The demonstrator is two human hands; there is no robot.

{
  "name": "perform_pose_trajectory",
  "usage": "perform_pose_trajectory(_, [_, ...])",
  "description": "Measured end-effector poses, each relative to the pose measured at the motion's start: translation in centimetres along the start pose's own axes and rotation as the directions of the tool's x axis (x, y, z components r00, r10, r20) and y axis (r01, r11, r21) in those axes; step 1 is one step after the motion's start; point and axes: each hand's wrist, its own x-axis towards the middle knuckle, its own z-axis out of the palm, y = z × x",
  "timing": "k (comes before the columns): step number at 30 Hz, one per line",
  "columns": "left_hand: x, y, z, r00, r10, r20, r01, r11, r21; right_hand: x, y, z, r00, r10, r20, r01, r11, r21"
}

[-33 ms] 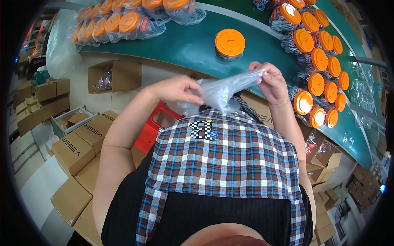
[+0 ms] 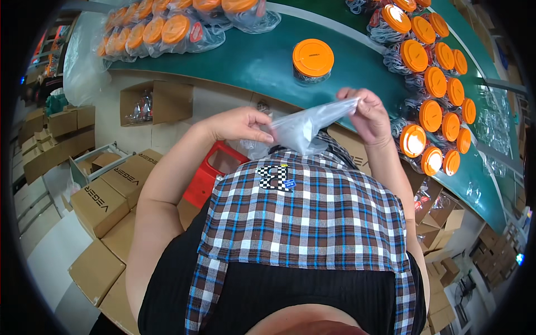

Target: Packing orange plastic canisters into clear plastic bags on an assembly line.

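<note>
Above my checked apron I hold a clear plastic bag [image 2: 307, 129] stretched slantwise between both hands. My right hand [image 2: 371, 114] pinches its upper right end between thumb and fingers. At the bag's left edge, my left hand [image 2: 244, 125] has its thumb and fingers closed on the film. Bunched folds of the bag hang in front of the apron. Just beyond my hands, one jar with an orange lid [image 2: 312, 58] stands upright on the green table [image 2: 251, 70], touched by neither hand.
Rows of orange-lidded jars [image 2: 430, 115] stand on the right of the table. Bagged jars [image 2: 175, 30] are lined up at the far left. An open carton [image 2: 170, 104] sits below the table edge, a red stool [image 2: 204, 173] and closed cartons [image 2: 100, 206] at my left.
My right hand and its end of the bag have dropped very slightly. Both hands keep their hold, and the single jar stands where it was.
</note>
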Motion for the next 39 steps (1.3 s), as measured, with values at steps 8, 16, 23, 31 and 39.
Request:
perform_pose_trajectory(8, [8.6, -4.6, -1.4, 0.778, 0.208, -0.593, -0.565, 0.644, -0.516, 3.1, 3.4, -4.5, 0.887, 0.052, -0.458, -0.035, 0.998, 0.046])
perform_pose_trajectory(16, [16.4, -1.3, -5.1, 0.546, -0.108, -0.831, -0.43, 0.815, -0.389, 9.6, 3.4, -6.6, 0.744, -0.1, -0.661, -0.253, 0.873, -0.417])
perform_pose_trajectory(23, [17.0, -2.6, -5.5, 0.578, -0.066, -0.813, -0.486, 0.772, -0.409, 10.9, 4.1, -6.8, 0.685, 0.012, -0.728, -0.389, 0.851, -0.352])
perform_pose_trajectory(31, [19.4, -4.6, -6.6, 0.458, -0.037, -0.888, -0.347, 0.913, -0.216, 12.1, 7.5, -11.8, 0.8, -0.116, -0.588, -0.353, 0.702, -0.619])
perform_pose_trajectory(39, [18.5, -7.2, -5.0, 0.707, -0.234, -0.667, -0.577, 0.355, -0.736, 11.2, 8.4, -11.3, 0.871, -0.265, -0.413, -0.415, 0.054, -0.908])
